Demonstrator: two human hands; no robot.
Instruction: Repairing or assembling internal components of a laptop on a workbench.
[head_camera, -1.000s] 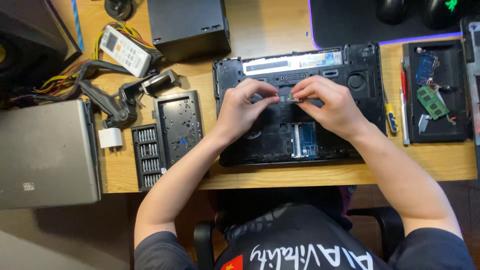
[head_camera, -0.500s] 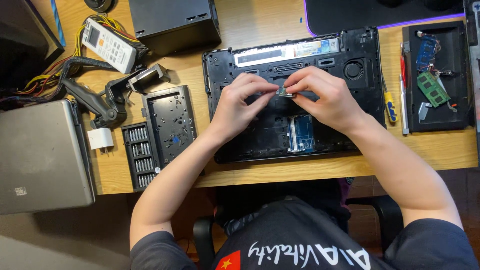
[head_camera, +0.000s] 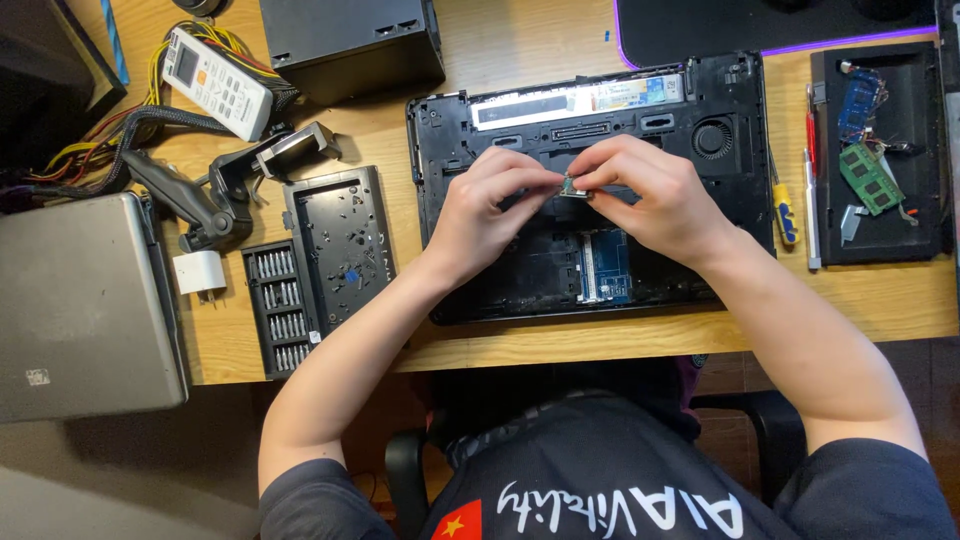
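Both hands have lifted slightly; our left hand (head_camera: 490, 210) and right hand (head_camera: 650, 195) pinch a small part (head_camera: 575, 187) above the laptop (head_camera: 590, 180); we hold it level.

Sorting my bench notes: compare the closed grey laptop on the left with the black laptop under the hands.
The grey laptop lies closed and whole; the black laptop lies bottom-up with its cover off, fan and circuit board exposed. The grey one sits untouched; both hands work over the black one. Both rest flat on the wooden desk.
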